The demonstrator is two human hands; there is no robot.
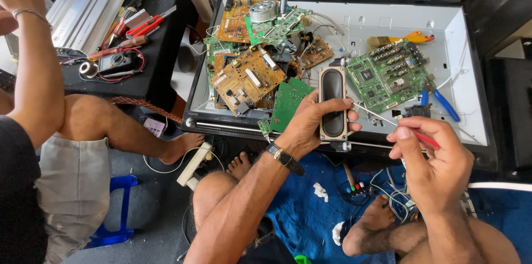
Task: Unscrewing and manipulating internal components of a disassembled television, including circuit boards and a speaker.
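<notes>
My left hand (310, 122), with a dark wristwatch on its wrist, grips a long oval speaker (333, 102) in a pale frame and holds it upright over the front edge of an opened flat-screen back panel (443, 31). My right hand (429, 156) pinches a red-handled screwdriver (399, 125). Its thin shaft slants up to the left and the tip meets the speaker's right side. A green circuit board (387, 74) with rows of connectors lies just behind the speaker.
Several brown and green circuit boards (249, 75) are piled on the panel's left. Blue-handled pliers (440, 102) and an orange brush (407, 38) lie on the right. Another person sits at left, arm (33, 75) raised, beside a black table (160, 37) with tools and a silver amplifier (86, 6).
</notes>
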